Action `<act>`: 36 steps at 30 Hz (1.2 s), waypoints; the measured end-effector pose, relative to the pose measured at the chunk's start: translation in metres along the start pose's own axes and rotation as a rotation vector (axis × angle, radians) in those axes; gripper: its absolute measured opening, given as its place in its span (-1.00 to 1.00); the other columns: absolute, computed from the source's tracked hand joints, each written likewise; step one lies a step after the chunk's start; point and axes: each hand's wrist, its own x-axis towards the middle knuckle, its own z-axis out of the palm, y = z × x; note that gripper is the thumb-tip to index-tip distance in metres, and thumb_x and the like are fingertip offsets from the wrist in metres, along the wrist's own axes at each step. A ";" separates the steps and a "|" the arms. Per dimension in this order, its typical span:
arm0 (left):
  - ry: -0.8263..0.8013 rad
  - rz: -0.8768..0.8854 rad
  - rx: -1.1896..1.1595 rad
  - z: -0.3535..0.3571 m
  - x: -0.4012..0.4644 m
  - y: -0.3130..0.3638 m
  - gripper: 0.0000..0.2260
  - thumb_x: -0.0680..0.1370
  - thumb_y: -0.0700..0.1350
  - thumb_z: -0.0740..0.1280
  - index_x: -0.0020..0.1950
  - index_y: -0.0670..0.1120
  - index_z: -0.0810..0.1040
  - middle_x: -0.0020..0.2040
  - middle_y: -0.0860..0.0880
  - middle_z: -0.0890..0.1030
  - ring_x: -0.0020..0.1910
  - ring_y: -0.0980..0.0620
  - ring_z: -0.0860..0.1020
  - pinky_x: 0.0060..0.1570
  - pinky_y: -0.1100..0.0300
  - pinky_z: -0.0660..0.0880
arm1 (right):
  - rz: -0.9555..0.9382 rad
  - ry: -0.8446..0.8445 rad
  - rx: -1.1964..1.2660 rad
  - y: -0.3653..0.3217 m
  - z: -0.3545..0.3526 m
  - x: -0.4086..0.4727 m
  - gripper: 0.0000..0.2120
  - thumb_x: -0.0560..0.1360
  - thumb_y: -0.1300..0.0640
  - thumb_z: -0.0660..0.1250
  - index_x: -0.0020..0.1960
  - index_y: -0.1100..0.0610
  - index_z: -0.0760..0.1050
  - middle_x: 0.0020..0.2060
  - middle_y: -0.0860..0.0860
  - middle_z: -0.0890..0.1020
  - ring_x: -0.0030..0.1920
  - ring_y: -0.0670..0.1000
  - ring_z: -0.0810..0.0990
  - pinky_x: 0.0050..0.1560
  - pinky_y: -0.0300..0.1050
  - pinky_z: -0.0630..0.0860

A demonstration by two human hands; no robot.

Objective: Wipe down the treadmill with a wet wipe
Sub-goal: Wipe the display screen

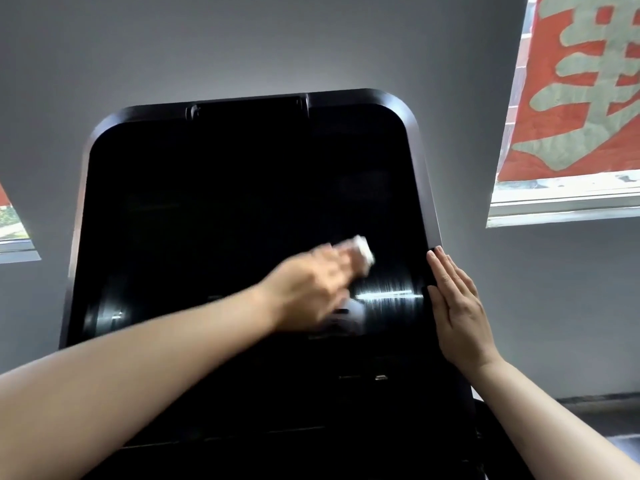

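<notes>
Left hand [308,289], blurred, grips white wipe [121,251] against dark treadmill screen [242,188], lower right part. Right hand [457,306] flat, fingers straight, pressing on screen's right edge.

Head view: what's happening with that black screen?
A person is wiping the treadmill's dark console screen. The left hand, blurred with motion, holds a white wet wipe against the lower part of the screen. The right hand lies flat with straight fingers on the console's right edge. Wet streaks show between the hands.
</notes>
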 end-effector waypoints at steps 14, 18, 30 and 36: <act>-0.022 0.111 -0.072 0.001 -0.025 0.019 -0.55 0.52 -0.05 0.08 0.30 -0.25 0.49 0.32 -0.19 0.49 0.36 -0.10 0.41 0.36 0.13 0.22 | 0.005 -0.003 0.001 0.000 0.000 -0.001 -0.54 0.58 0.06 0.03 0.43 0.20 0.27 0.38 0.03 0.31 0.39 0.00 0.25 0.40 -0.42 0.05; 0.073 -0.293 -0.052 -0.010 0.028 -0.031 -0.55 0.56 -0.07 0.08 0.34 -0.31 0.43 0.32 -0.27 0.45 0.36 -0.16 0.40 0.33 0.10 0.32 | 0.010 -0.015 0.009 0.001 -0.001 -0.001 -0.55 0.59 0.04 0.03 0.44 0.14 0.21 0.39 0.01 0.30 0.40 0.00 0.24 0.41 -0.40 0.06; -0.016 0.036 -0.056 -0.002 -0.035 -0.010 -0.55 0.51 -0.04 0.10 0.26 -0.24 0.53 0.26 -0.18 0.55 0.29 -0.10 0.49 0.29 0.10 0.37 | 0.023 -0.006 0.012 -0.001 -0.001 -0.003 -0.55 0.58 0.03 0.02 0.44 0.13 0.20 0.40 0.00 0.31 0.40 -0.03 0.24 0.40 -0.41 0.07; 0.067 -0.361 -0.106 -0.008 0.032 -0.037 -0.41 0.55 0.07 -0.05 0.44 -0.28 0.29 0.45 -0.22 0.29 0.49 -0.08 0.16 0.43 0.19 0.01 | 0.011 -0.014 -0.004 0.000 -0.002 -0.001 -0.54 0.58 0.04 0.03 0.43 0.20 0.29 0.39 0.02 0.31 0.39 -0.01 0.26 0.40 -0.42 0.05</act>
